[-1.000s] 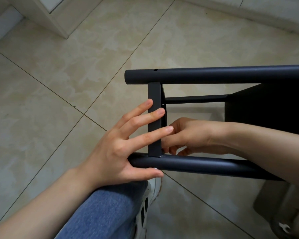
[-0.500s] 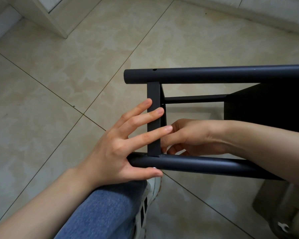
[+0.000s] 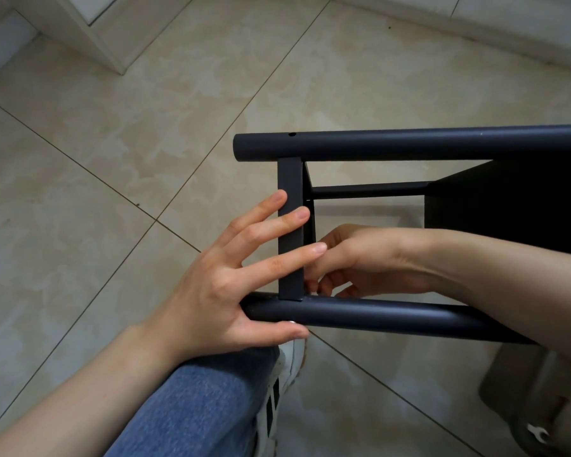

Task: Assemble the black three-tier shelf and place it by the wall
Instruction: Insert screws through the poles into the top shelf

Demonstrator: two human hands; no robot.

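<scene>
indoor room, reads as a home; floor [image 3: 112, 159] of large glossy beige marbled tiles with thin dark grout lines; low white skirting [image 3: 475, 31] runs along the far wall; white painted corner [image 3: 89, 37] at upper left, door frame or cabinet base, cannot tell which; black shelf frame [image 3: 409, 148] lies on its side over the tiles; jeans [image 3: 205, 407] and a striped white sneaker [image 3: 277, 397] beside it; small spanner [image 3: 538, 435] at lower right

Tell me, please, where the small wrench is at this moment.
The wrench lies in the head view's bottom right corner, on a blurred grey thing, below the shelf's near tube.
</scene>
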